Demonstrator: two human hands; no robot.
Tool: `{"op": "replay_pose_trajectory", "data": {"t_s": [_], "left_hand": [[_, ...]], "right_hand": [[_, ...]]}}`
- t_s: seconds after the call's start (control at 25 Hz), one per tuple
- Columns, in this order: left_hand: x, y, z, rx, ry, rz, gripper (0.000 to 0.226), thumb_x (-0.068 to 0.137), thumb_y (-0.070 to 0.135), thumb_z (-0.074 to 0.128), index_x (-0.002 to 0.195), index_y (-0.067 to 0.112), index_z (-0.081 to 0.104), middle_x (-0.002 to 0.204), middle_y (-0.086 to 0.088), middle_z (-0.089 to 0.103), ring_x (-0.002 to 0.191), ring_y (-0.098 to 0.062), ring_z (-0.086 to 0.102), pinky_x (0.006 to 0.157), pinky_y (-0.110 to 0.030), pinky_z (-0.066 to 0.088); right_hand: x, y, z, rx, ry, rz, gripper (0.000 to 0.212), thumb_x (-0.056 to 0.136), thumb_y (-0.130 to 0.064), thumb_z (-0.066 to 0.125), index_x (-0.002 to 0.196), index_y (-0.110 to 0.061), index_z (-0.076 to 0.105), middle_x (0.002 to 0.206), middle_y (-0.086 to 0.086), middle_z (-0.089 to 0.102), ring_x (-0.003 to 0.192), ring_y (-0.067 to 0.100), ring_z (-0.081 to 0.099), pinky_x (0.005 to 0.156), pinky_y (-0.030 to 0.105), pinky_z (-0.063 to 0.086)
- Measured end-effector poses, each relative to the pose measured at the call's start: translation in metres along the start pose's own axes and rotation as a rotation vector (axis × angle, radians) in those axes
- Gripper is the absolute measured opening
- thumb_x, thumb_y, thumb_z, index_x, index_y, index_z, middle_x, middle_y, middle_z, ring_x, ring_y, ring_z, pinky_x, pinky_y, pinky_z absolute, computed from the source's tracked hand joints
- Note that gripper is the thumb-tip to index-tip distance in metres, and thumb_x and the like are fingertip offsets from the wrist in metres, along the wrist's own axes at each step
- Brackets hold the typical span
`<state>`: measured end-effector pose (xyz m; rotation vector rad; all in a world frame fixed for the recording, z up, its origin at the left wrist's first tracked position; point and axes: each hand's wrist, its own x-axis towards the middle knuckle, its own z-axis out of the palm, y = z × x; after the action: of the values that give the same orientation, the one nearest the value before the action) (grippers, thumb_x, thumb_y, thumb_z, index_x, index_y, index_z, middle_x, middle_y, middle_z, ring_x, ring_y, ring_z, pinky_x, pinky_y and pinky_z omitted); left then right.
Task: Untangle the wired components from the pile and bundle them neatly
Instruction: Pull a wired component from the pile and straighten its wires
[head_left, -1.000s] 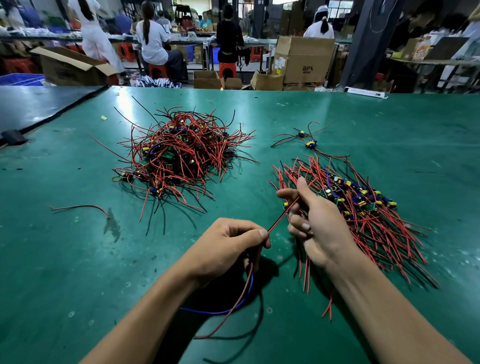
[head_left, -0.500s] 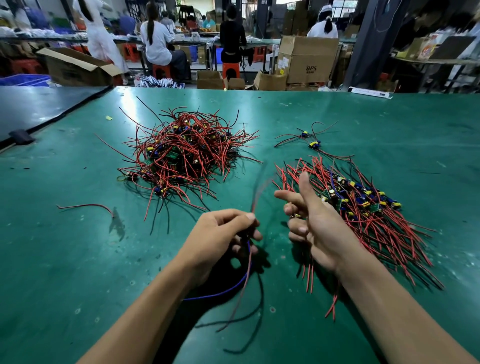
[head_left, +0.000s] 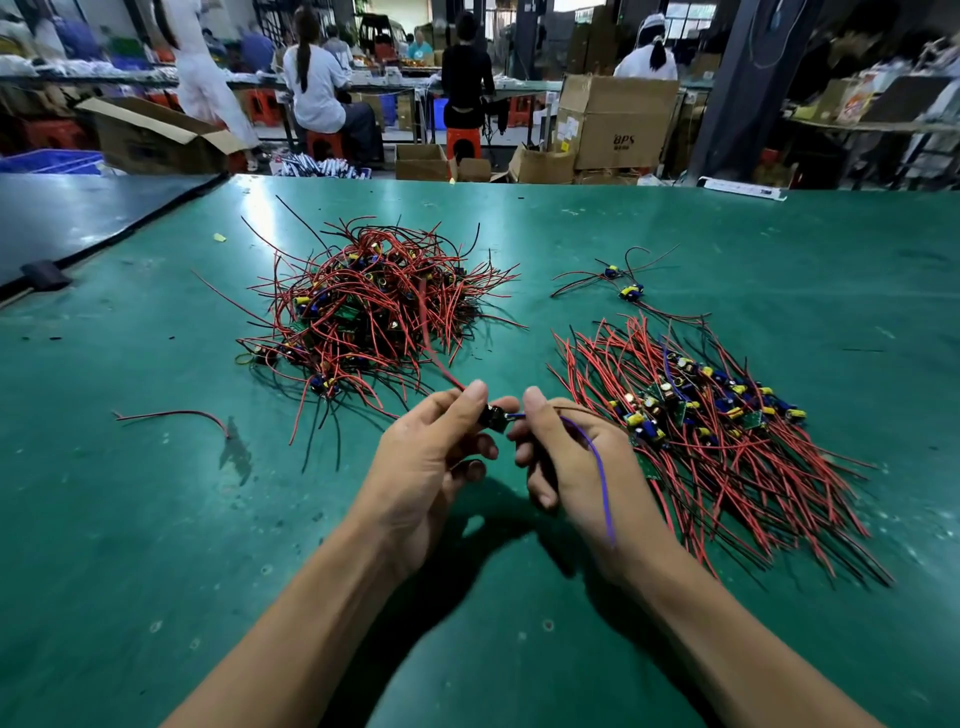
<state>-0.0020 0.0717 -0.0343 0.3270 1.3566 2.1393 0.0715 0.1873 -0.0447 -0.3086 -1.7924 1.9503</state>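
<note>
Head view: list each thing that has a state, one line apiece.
left hand, pinches the held component
right hand, pinches the purple wire
held component, lifted off the table, between both hands
purple wire, draped over the right hand
left pile, tangled
right pile, wires laid roughly parallel
loose red wire, lying alone on the table
cardboard box, flaps open

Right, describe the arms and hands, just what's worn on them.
Nothing worn shows. The left hand and right hand have no gloves, rings or tape. The left forearm and right forearm are bare to the frame's edge: no sleeves, watch or bands.
</note>
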Motion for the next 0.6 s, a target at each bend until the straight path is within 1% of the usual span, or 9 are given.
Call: {"op": "replay_pose_trajectory", "data": {"t_s": [0.12,0.2,0.24,0.32,0.36,0.4,0.44,0.52,0.6], "left_hand": [[-0.001,0.000,-0.004,-0.209,-0.160,-0.100,0.025,0.066,0.025,0.076,0.091,0.019,0.077,0.097,-0.004,0.074,0.067,-0.011,0.067,0.058,-0.020,0.052],[0.001,0.002,-0.009,-0.310,-0.241,-0.188,0.035,0.070,0.006,0.074,0.104,0.012,0.073,0.102,-0.008,0.073,0.075,-0.016,0.071,0.062,-0.025,0.057],[0.001,0.003,-0.010,-0.316,-0.249,-0.237,0.033,0.073,0.002,0.071,0.105,0.008,0.069,0.095,-0.010,0.073,0.071,-0.017,0.071,0.060,-0.025,0.057],[0.000,0.003,-0.009,-0.224,-0.240,-0.362,0.016,0.075,0.016,0.069,0.089,0.009,0.071,0.073,-0.006,0.070,0.054,-0.014,0.066,0.050,-0.023,0.055],[-0.002,0.004,-0.007,-0.148,-0.260,-0.403,0.020,0.075,0.030,0.068,0.078,0.011,0.074,0.065,-0.004,0.067,0.048,-0.013,0.064,0.045,-0.022,0.053],[-0.003,0.005,-0.005,-0.067,-0.295,-0.421,0.031,0.074,0.041,0.065,0.069,0.012,0.074,0.061,-0.002,0.066,0.045,-0.012,0.063,0.042,-0.021,0.051],[-0.005,0.007,-0.004,-0.006,-0.318,-0.423,0.039,0.072,0.048,0.062,0.065,0.012,0.075,0.061,-0.001,0.067,0.044,-0.011,0.063,0.040,-0.021,0.050],[-0.006,0.008,-0.002,0.004,-0.315,-0.396,0.034,0.070,0.043,0.064,0.068,0.012,0.077,0.067,-0.003,0.071,0.050,-0.011,0.067,0.043,-0.022,0.052],[-0.005,0.005,0.000,-0.024,-0.280,-0.308,0.022,0.071,0.032,0.069,0.078,0.012,0.077,0.075,-0.008,0.073,0.060,-0.014,0.071,0.050,-0.023,0.056]], "right_hand": [[0.003,-0.010,-0.005,0.242,-0.056,0.123,0.028,0.089,-0.037,0.064,0.067,-0.023,0.074,0.059,-0.002,0.056,0.036,0.008,0.037,0.039,0.018,0.030],[0.004,-0.014,-0.010,0.336,-0.133,0.171,0.025,0.087,-0.036,0.069,0.067,-0.021,0.069,0.058,-0.002,0.051,0.036,0.007,0.033,0.041,0.019,0.025],[0.004,-0.016,-0.012,0.355,-0.175,0.188,0.024,0.087,-0.035,0.070,0.067,-0.021,0.066,0.058,-0.002,0.049,0.036,0.006,0.031,0.041,0.019,0.022],[0.004,-0.018,-0.015,0.320,-0.254,0.185,0.027,0.086,-0.035,0.067,0.064,-0.021,0.062,0.058,-0.002,0.043,0.039,0.006,0.028,0.041,0.020,0.018],[0.004,-0.019,-0.016,0.267,-0.286,0.167,0.031,0.086,-0.036,0.068,0.060,-0.020,0.060,0.057,-0.003,0.040,0.041,0.007,0.027,0.042,0.020,0.018],[0.004,-0.019,-0.017,0.204,-0.305,0.146,0.035,0.085,-0.036,0.069,0.057,-0.020,0.058,0.055,-0.003,0.037,0.044,0.008,0.027,0.043,0.022,0.018],[0.004,-0.017,-0.018,0.144,-0.301,0.126,0.036,0.084,-0.037,0.070,0.055,-0.019,0.059,0.055,-0.003,0.037,0.047,0.011,0.027,0.046,0.024,0.017],[0.003,-0.014,-0.018,0.083,-0.227,0.118,0.028,0.081,-0.039,0.076,0.065,-0.018,0.068,0.062,0.007,0.043,0.056,0.019,0.032,0.053,0.031,0.021],[0.002,-0.010,-0.014,0.127,-0.157,0.165,0.024,0.074,-0.040,0.084,0.077,-0.019,0.073,0.070,0.013,0.053,0.059,0.021,0.041,0.054,0.028,0.031]]}}
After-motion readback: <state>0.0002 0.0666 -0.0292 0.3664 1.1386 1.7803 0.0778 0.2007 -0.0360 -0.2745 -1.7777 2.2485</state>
